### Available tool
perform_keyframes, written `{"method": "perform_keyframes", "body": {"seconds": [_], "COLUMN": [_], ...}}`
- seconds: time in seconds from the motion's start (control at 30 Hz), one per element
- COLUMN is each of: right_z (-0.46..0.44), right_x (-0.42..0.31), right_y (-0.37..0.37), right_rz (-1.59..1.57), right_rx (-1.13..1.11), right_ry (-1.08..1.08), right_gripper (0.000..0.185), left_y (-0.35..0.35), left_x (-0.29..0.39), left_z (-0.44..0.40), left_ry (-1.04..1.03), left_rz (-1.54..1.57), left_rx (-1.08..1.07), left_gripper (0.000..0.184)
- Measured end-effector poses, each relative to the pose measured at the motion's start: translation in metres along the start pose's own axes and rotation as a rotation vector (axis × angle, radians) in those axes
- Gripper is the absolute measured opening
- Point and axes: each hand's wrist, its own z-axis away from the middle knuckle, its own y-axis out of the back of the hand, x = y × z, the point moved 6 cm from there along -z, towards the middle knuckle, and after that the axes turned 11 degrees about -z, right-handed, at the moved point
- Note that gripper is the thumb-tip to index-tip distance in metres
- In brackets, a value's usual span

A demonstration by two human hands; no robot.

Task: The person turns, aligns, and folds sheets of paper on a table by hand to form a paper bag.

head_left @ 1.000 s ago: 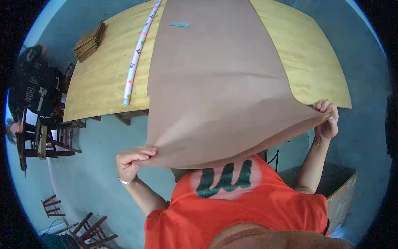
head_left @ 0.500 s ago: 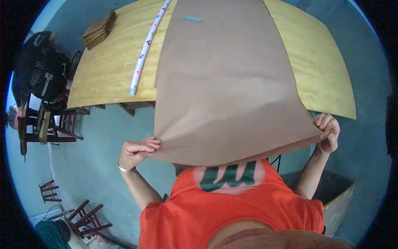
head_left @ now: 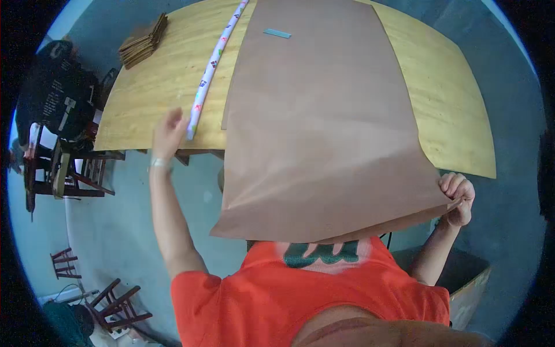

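Observation:
A wide brown sheet (head_left: 324,127) runs along the table and hangs over its near edge toward my body. My right hand (head_left: 458,196) grips its near right corner, where a second layer shows beneath. The near left corner hangs free. My left hand (head_left: 169,133) is raised near the table's edge, left of the patterned roll (head_left: 209,72); it is blurred, and its fingers are smeared by motion. On the sheet, toward the far end, lies a small blue-grey strip (head_left: 277,33).
The yellow wooden table (head_left: 451,98) carries a stack of brown pieces (head_left: 143,43) at the far left. A person in dark clothing (head_left: 60,92) is at the left, near wooden stools (head_left: 118,306). A large box (head_left: 471,295) stands at the lower right.
My left hand has let go of the sheet's left corner and moved up and left, toward the roll. The corner has dropped slightly. My right hand still holds the other corner, a little lower.

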Motion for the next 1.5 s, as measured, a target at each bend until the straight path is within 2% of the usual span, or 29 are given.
{"method": "perform_keyframes", "body": {"seconds": [0.03,0.1,0.13,0.2,0.33,0.4,0.53,0.6,0.63,0.7,0.73,0.8,0.9,1.17,1.23,1.27,1.33,1.5], "right_z": [-0.001,0.001,0.0,-0.001,0.001,-0.001,-0.001,-0.001,-0.001,-0.001,0.0,0.001,0.002,-0.001,-0.001,0.0,0.003,0.004], "right_x": [0.0,0.0,0.0,-0.002,-0.002,-0.002,0.0,0.002,0.003,0.002,0.002,0.002,0.005,0.008,0.007,0.008,0.008,0.004], "right_y": [-0.002,-0.003,-0.002,-0.005,0.0,0.002,0.001,-0.001,-0.005,-0.004,-0.003,0.001,0.0,-0.003,-0.001,0.001,0.003,0.009], "right_rz": [-0.009,0.002,0.009,0.023,0.039,0.047,0.06,0.051,0.038,0.032,0.037,0.041,0.046,0.039,0.044,0.051,0.052,0.084], "right_rx": [-0.007,-0.003,-0.003,0.01,0.026,0.019,0.006,0.014,0.006,0.019,0.017,0.017,0.021,0.033,0.027,0.025,0.023,0.052], "right_ry": [-0.002,0.002,-0.002,0.005,0.003,0.0,-0.006,-0.011,-0.015,-0.015,-0.012,-0.006,-0.025,-0.033,-0.039,-0.038,-0.034,-0.02], "right_gripper": [0.034,0.033,0.033,0.033,0.033,0.033,0.032,0.032,0.032,0.031,0.03,0.03,0.03,0.029,0.029,0.029,0.03,0.032], "left_y": [-0.007,-0.026,-0.033,-0.055,-0.07,-0.062,-0.061,-0.047,-0.043,-0.052,-0.051,-0.064,-0.089,-0.12,-0.126,-0.129,-0.121,-0.068], "left_x": [-0.002,0.019,0.026,0.023,-0.005,0.008,-0.003,0.024,0.029,0.048,0.056,0.085,0.105,0.108,0.101,0.098,0.093,0.05], "left_z": [-0.029,-0.063,-0.069,-0.08,-0.089,-0.072,-0.065,-0.047,-0.048,-0.048,-0.048,-0.048,-0.058,-0.102,-0.108,-0.105,-0.095,-0.041], "left_ry": [0.02,0.077,0.066,0.214,0.243,0.175,0.085,-0.296,-0.301,-0.411,-0.412,-0.62,-0.737,-0.837,-0.797,-0.791,-0.76,-0.698], "left_rz": [-0.218,-0.581,-0.576,-0.68,-0.61,-0.595,-0.625,-0.488,-0.483,-0.299,-0.296,-0.262,-0.331,-0.417,-0.656,-0.657,-0.668,-0.535], "left_rx": [0.071,0.257,0.262,0.052,0.11,0.185,0.192,0.349,0.341,0.154,0.155,0.057,-0.062,-0.131,-0.155,-0.158,0.098,0.12], "left_gripper": [0.059,0.038,0.038,0.027,0.026,0.023,0.023,0.025,0.025,0.029,0.029,0.028,0.028,0.03,0.035,0.035,0.036,0.035]}}
